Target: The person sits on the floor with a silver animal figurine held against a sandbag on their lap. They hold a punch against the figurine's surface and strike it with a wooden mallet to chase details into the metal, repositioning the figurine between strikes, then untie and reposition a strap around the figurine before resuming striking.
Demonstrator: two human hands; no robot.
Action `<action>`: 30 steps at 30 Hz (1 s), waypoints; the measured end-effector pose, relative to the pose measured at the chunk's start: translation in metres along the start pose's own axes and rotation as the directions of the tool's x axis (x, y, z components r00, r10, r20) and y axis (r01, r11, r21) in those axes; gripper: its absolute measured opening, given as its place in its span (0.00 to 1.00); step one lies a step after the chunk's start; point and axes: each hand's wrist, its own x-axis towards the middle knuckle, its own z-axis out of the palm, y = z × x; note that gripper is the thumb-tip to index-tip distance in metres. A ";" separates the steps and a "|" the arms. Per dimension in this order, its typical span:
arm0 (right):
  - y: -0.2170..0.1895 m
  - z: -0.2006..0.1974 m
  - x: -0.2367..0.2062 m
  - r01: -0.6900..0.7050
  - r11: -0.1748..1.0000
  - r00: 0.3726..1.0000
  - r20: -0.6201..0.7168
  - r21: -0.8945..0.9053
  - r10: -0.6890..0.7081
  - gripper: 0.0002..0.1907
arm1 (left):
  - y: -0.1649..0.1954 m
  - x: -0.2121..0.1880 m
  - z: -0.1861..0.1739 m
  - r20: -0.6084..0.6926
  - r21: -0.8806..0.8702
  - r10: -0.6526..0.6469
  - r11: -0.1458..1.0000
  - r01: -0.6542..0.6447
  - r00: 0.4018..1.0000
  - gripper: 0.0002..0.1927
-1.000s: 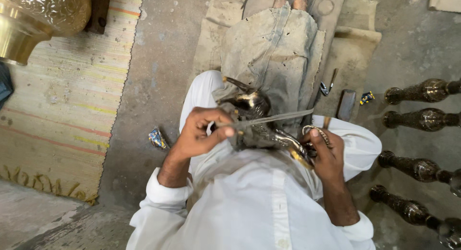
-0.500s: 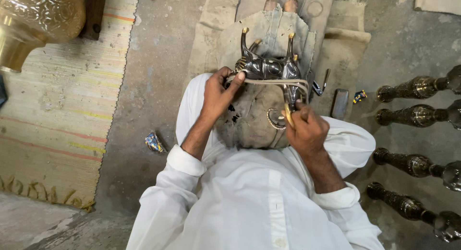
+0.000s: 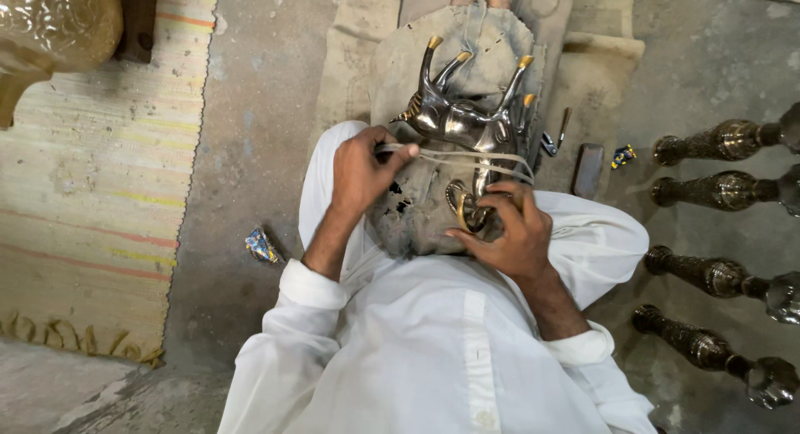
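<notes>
Grey concrete floor [image 3: 250, 134] runs under a seated person in white, with a striped mat [image 3: 92, 192] at left. On a worn cloth [image 3: 467, 42] over the lap lies a metal animal figurine [image 3: 462, 122], upside down, its gold-tipped legs pointing to the far side. The left hand [image 3: 362, 172] pinches one end of a thin strip [image 3: 467, 157] stretched across the figurine, fingers pressed together. The right hand [image 3: 508, 230] curls around the figurine's near end, fingers closed on it. Ornate metal stands [image 3: 717, 142] lie in a row at right.
</notes>
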 end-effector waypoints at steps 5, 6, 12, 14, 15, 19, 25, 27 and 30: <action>0.004 0.007 -0.010 0.073 0.996 0.995 -0.060 -0.051 -0.076 0.22 | 0.006 -0.037 0.014 0.035 0.209 0.231 0.950 -0.233 0.972 0.30; 0.005 0.010 -0.010 0.096 0.994 0.993 -0.064 -0.044 -0.098 0.20 | 0.007 -0.041 0.019 0.013 0.203 0.252 0.947 -0.250 0.968 0.34; 0.005 0.021 0.010 0.071 0.997 0.981 -0.181 0.012 -0.067 0.10 | 0.011 -0.039 0.046 0.130 0.207 0.076 0.973 -0.102 0.989 0.43; 0.001 0.023 0.018 0.071 0.997 0.978 -0.195 0.015 -0.067 0.10 | 0.011 -0.033 0.051 0.132 0.202 0.093 0.972 -0.118 0.987 0.42; 0.000 0.024 0.021 0.079 0.997 0.977 -0.201 0.016 -0.074 0.10 | 0.011 -0.034 0.053 0.145 0.187 0.082 0.976 -0.109 0.986 0.41; -0.006 0.024 0.014 0.029 0.995 0.970 -0.245 0.092 -0.005 0.10 | 0.014 -0.057 0.055 0.169 0.105 0.094 0.988 -0.113 0.981 0.41; -0.002 0.028 -0.009 0.078 0.997 0.972 -0.226 0.023 -0.071 0.11 | 0.017 -0.082 0.041 0.230 -0.047 0.074 0.997 -0.065 0.970 0.39; 0.002 0.023 -0.008 0.071 0.995 0.980 -0.189 0.071 -0.056 0.14 | 0.016 -0.075 0.030 0.275 -0.026 0.061 0.998 -0.057 0.959 0.39; 0.008 0.007 -0.002 0.036 0.969 0.993 -0.114 0.243 -0.009 0.18 | 0.014 -0.062 0.014 0.294 0.072 0.064 0.993 -0.088 0.954 0.35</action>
